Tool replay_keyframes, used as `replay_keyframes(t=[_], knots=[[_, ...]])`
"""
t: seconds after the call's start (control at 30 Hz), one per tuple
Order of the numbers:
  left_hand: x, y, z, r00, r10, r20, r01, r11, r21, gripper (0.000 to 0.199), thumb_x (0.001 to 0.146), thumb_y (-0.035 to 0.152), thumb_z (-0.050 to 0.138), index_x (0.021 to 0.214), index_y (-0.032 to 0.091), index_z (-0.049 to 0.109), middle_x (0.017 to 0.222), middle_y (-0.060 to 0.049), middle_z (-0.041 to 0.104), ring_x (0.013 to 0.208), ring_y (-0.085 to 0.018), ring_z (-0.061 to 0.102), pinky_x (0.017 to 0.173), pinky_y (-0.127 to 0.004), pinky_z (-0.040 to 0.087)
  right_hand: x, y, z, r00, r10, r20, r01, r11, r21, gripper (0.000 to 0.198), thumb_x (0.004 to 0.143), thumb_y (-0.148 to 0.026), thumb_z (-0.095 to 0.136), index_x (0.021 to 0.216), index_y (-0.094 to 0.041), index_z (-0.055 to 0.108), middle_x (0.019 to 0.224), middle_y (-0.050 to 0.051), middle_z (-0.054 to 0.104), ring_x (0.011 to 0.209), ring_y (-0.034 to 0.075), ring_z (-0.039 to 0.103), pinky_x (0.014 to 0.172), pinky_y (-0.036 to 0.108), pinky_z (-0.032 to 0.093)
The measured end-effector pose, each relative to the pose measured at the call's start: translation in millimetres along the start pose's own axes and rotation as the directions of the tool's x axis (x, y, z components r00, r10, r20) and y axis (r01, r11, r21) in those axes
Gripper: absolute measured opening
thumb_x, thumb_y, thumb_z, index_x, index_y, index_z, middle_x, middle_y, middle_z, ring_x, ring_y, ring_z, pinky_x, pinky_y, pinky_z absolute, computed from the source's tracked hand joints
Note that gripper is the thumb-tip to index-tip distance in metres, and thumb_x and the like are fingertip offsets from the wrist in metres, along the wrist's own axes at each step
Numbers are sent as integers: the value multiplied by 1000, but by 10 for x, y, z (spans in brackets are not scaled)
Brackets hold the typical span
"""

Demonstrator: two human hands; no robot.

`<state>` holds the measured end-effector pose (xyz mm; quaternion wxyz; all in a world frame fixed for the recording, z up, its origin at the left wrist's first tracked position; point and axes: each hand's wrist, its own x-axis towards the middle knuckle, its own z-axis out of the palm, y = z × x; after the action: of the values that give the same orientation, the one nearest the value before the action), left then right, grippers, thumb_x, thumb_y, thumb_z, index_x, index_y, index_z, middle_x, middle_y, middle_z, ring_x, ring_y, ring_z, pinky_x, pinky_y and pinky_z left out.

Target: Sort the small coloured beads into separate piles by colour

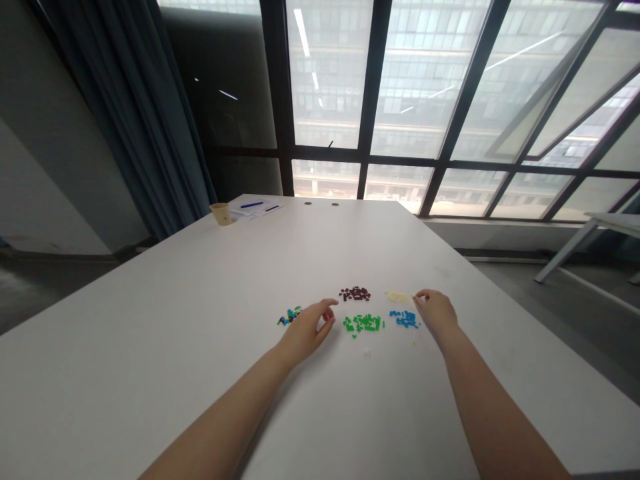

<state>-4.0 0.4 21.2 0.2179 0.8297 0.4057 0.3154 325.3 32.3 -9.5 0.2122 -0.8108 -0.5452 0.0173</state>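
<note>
Laid on table (320, 253) in 5 groups: brown pieces (357, 294), green pieces (370, 323), blue pieces (406, 320), yellow pieces (397, 297), mixed pieces (287, 317). Right hand (438, 311): fingertips pinched beside yellow pieces; any grip cannot be discerned. Left hand (307, 325): fingers parted, nothing visibly held. Pieces judged light, stiff; best pinched by edges.

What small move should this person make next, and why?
Probably the left hand should pick a piece from the mixed pile beside it: colours are jumbled there, while brown pieces, green pieces, blue pieces and pale yellow pieces lie in separate groups.
</note>
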Motion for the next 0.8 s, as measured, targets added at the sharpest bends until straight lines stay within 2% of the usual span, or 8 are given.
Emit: replay_keyframes(t=[0.17, 0.3, 0.4, 0.5, 0.57, 0.63, 0.7, 0.8], knots=[[2, 13, -1, 1000, -10, -25, 10, 1000, 2, 29, 80, 23, 39, 108, 24, 45, 83, -2, 59, 77, -14, 54, 70, -26, 44, -6, 8, 118, 999, 12, 35, -12, 1000, -23, 21, 67, -34, 51, 74, -22, 67, 73, 6, 64, 66, 18, 56, 52, 25, 34], [25, -37, -50, 998, -15, -66, 16, 1000, 23, 29, 80, 22, 39, 108, 23, 46, 84, -2, 59, 78, -14, 55, 74, -28, 43, -11, 20, 50, 998, -56, -34, 58, 997, 51, 23, 68, -32, 50, 75, -20, 68, 67, 7, 63, 58, 16, 53, 50, 25, 34], [70, -209, -185, 977, -69, -200, 82, 995, 57, 28, 79, 21, 38, 105, 21, 48, 86, -3, 60, 79, -14, 55, 78, -29, 42, -48, -57, -92, 981, -88, -174, 114, 982, 149, 29, 71, -36, 46, 78, -17, 67, 59, 5, 59, 52, 15, 49, 49, 24, 33], [106, -476, -359, 918, -183, -351, 235, 965, 112, 24, 77, 19, 38, 94, 18, 56, 89, -5, 60, 80, -16, 55, 77, -30, 42, -133, -225, -207, 968, -130, -216, 183, 951, 248, 35, 73, -44, 44, 72, -16, 64, 47, 0, 48, 45, 13, 43, 46, 23, 30], [109, -648, -429, 911, -271, -311, 335, 926, 175, 22, 73, 15, 42, 83, 16, 61, 87, -6, 61, 81, -18, 55, 78, -31, 41, -208, -352, -227, 960, -217, -174, 259, 927, 271, 36, 74, -46, 42, 64, -17, 60, 43, -3, 41, 43, 11, 39, 45, 22, 28], [98, -775, -430, 908, -359, -218, 401, 895, 197, 23, 68, 11, 45, 79, 16, 64, 86, -8, 62, 81, -19, 55, 78, -31, 41, -285, -461, -208, 938, -325, -119, 346, 897, 276, 35, 76, -45, 42, 57, -18, 55, 43, -4, 36, 42, 10, 37, 46, 21, 28], [86, -846, -373, 912, -388, -136, 407, 899, 162, 25, 67, 10, 47, 82, 14, 66, 84, -9, 62, 77, -19, 57, 74, -31, 41, -349, -538, -169, 907, -414, -75, 417, 863, 285, 37, 77, -44, 41, 53, -18, 50, 43, -5, 34, 42, 9, 35, 46, 21, 27], [80, -878, -259, 932, -346, -110, 357, 928, 109, 25, 68, 12, 49, 84, 13, 68, 80, -11, 61, 71, -18, 57, 70, -30, 42, -402, -593, -115, 870, -492, -39, 480, 825, 299, 38, 78, -44, 40, 50, -18, 45, 44, -5, 33, 43, 9, 34, 46, 21, 26]])
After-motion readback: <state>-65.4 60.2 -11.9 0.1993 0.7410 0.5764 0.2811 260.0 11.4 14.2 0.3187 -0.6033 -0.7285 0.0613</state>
